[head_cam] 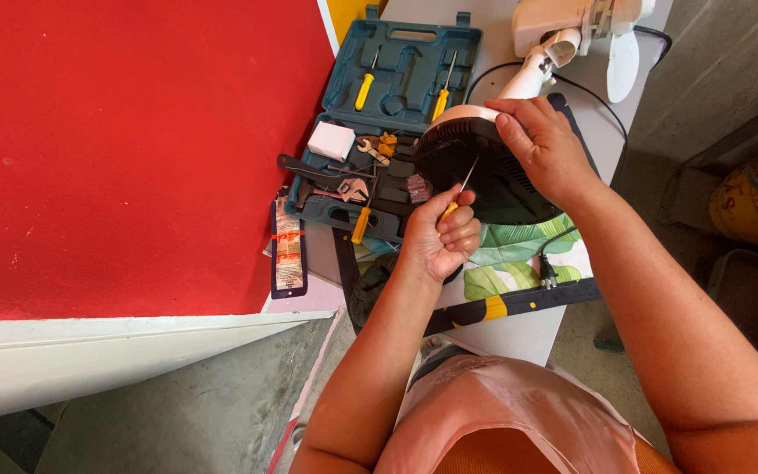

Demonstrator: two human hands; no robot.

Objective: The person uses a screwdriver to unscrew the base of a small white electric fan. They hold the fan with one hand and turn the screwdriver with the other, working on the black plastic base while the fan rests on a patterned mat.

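Your left hand fingers curled tight round yellow-handled screwdriver, tip on black fan base. Right hand fingers wrapped over base's far rim, near table far edge.

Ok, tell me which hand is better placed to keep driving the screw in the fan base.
Left. The left hand grips the yellow-handled screwdriver, tip on the black fan base; the right hand is busy steadying the base's rim.

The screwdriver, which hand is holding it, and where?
The left hand holds the screwdriver by its yellow handle. The right hand grips the rim of the black fan base.
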